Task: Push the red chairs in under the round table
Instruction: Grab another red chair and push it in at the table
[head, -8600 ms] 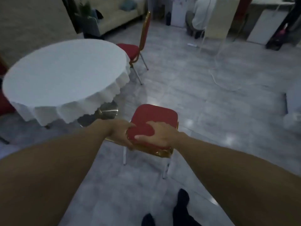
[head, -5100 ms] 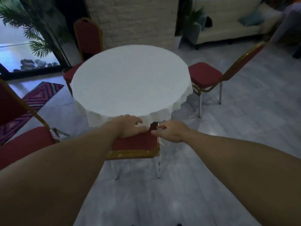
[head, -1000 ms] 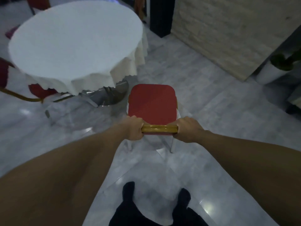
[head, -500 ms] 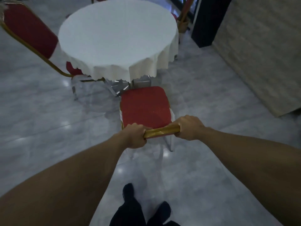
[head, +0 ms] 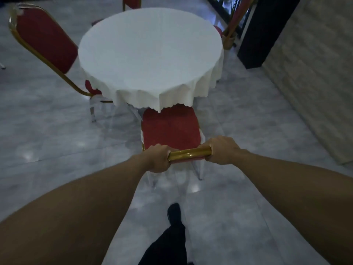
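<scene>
A red chair [head: 170, 129] with a gold frame stands in front of me, its seat's far edge just under the hanging white cloth of the round table [head: 150, 54]. My left hand [head: 158, 158] and my right hand [head: 221, 150] both grip the gold top rail of its backrest, one at each end. A second red chair [head: 45, 41] stands at the table's left, its seat partly under the cloth. The top of a third red chair [head: 131, 1] shows behind the table, and a red seat edge [head: 217, 30] peeks out at the table's far right.
A pale brick wall [head: 315, 77] runs along the right, with a black pillar [head: 257, 31] at its far end. A potted plant in a basket [head: 229, 39] stands beside the pillar. Glossy grey floor tiles surround the table. My dark-socked foot [head: 173, 213] is below the chair.
The chair has slid toward the table, so the front of its seat now lies under the cloth's edge. Both hands keep their grip on the backrest rail. I have stepped forward.
</scene>
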